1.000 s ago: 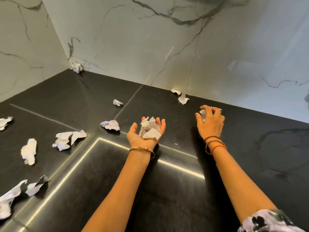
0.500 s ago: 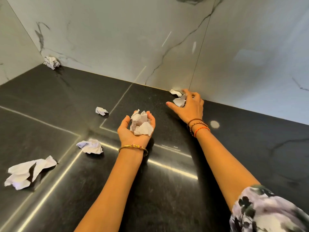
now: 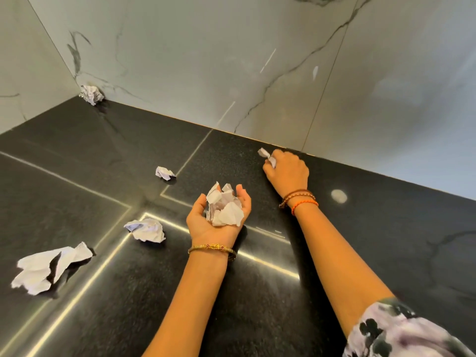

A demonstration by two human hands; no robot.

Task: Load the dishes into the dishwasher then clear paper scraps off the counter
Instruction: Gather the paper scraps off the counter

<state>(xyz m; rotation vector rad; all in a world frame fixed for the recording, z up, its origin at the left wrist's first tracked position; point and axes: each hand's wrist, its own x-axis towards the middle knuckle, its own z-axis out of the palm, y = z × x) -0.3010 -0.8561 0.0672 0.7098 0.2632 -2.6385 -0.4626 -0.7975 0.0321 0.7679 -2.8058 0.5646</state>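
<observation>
Paper scraps (image 3: 225,208) fill both hands (image 3: 219,217).

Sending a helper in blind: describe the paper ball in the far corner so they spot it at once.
Follow the black counter to its far left corner, where the two marble walls meet. The crumpled paper ball sits right in that corner, touching the wall. Every other loose scrap lies out on open counter.

We can read no text, label, brand, number or sign here. A few crumpled paper scraps (image 3: 145,229) carry faint bluish marks that may be print or writing, but these are too small and blurred for us to make out.
</observation>
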